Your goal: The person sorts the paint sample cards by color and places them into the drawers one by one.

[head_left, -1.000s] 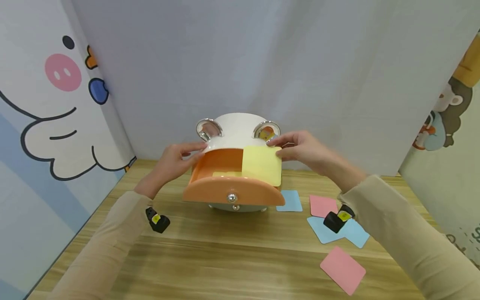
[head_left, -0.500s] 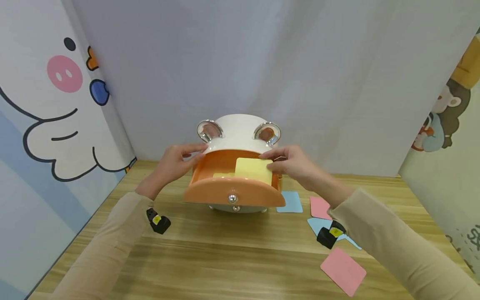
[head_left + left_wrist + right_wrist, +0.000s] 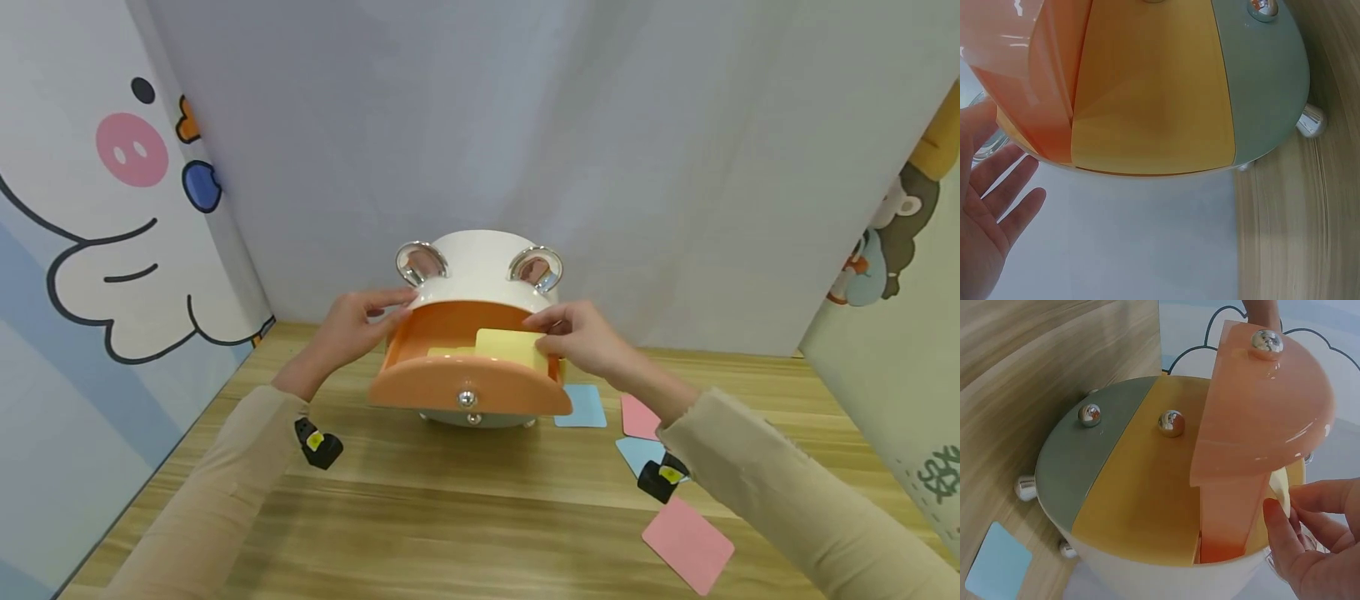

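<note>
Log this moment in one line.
left hand: at white box edge | right hand: pinches yellow card | card: partly inside orange drawer | drawer: open

Has a drawer unit (image 3: 483, 267) on the counter (image 3: 420, 517), before the far curtain (image 3: 480, 108).
Has one card (image 3: 504, 344) behind the top drawer's front (image 3: 420, 385), at right, and loose cards (image 3: 688, 546) farther right on the counter.
</note>
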A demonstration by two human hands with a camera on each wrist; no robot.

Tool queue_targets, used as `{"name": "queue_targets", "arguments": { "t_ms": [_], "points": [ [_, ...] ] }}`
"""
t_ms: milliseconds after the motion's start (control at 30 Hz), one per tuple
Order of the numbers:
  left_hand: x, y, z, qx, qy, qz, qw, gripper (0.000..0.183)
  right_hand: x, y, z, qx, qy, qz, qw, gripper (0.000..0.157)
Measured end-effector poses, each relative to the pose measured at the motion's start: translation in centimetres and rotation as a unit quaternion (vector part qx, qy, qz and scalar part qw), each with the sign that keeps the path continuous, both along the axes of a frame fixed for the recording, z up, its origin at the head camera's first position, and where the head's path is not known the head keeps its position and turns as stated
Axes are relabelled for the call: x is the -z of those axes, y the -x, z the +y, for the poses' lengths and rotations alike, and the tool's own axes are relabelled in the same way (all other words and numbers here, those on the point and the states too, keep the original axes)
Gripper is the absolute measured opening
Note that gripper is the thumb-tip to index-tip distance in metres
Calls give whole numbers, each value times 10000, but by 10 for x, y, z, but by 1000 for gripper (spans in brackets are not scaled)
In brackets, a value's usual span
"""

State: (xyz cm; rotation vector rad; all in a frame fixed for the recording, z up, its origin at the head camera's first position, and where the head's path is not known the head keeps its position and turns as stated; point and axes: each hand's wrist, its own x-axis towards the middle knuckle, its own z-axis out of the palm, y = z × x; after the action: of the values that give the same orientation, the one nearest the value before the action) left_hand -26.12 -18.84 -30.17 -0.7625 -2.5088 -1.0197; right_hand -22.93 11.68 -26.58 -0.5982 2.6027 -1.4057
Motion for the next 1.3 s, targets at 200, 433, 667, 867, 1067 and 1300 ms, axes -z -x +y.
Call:
{"name": "queue_targets", "arguments": {
  "t_ms": [200,433,667,867,1067,1300],
  "points": [
    [0,0,1,-8,-1,25,10000,30,-2,2,7,-49,2,170,9998,30],
    [0,2,1,34,-9,70,10000,30,-9,1,17,-100,17,455,9989,30],
    [0,3,1,63,-43,17,10000,31,-14,-6,29,-23,273,518,9983,29],
    [0,2,0,30,4,36,10000,31,-9,-27,32,-93,839,323,9959,28],
    [-1,2,0,39,27,55,10000,31,8,-57,20,-266,1377,-33,9901,27],
    [-1,2,1,27,52,121,9999,30,33,-86,-8,-532,2199,-1386,9641,32]
  ]
}}
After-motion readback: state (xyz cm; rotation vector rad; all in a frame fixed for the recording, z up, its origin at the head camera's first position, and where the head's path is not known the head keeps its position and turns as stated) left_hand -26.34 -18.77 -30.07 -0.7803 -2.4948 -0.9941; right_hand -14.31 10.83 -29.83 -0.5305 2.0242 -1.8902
